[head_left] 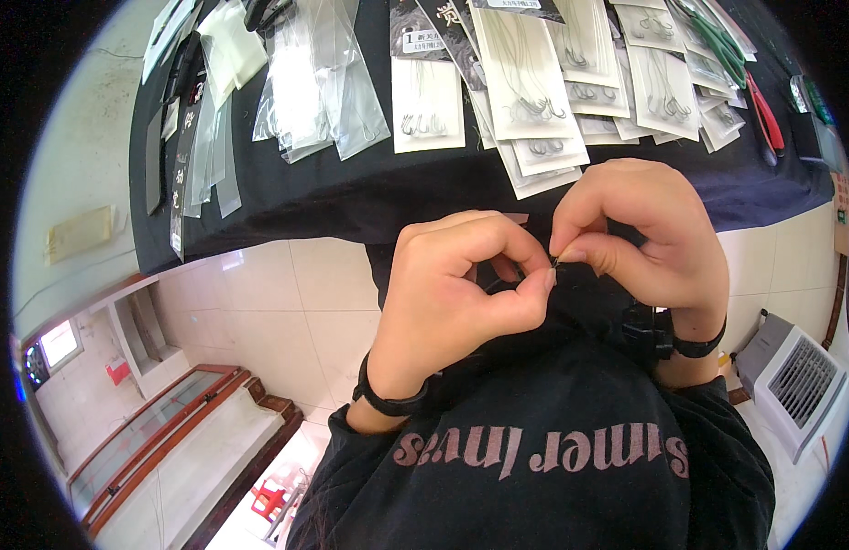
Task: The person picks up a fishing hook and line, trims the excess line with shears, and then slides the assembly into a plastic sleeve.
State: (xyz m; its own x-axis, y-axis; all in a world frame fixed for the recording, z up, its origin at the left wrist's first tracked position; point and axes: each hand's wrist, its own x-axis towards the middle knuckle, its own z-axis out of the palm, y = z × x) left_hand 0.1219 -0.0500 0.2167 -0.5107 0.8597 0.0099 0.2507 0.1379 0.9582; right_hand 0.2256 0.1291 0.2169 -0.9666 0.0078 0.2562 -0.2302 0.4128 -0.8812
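Note:
My left hand (456, 298) and my right hand (649, 234) meet in front of my chest, below the edge of a black-covered table (351, 197). Their thumbs and forefingers pinch together on a tiny dark thing, apparently a fish hook (554, 263), at the point where the fingertips touch. The hook is almost wholly hidden by the fingers. Each wrist wears a black band. Just above my hands, on the table, lie white cards of fish hooks in clear sleeves (525, 78).
Clear plastic bags (319, 82) and dark packets (191, 137) lie on the table's left part. Green-handled scissors (717, 41) and a red-handled tool (763, 115) rest at the right. A grey heater (800, 380) stands on the tiled floor, a glass-topped counter (158, 440) at lower left.

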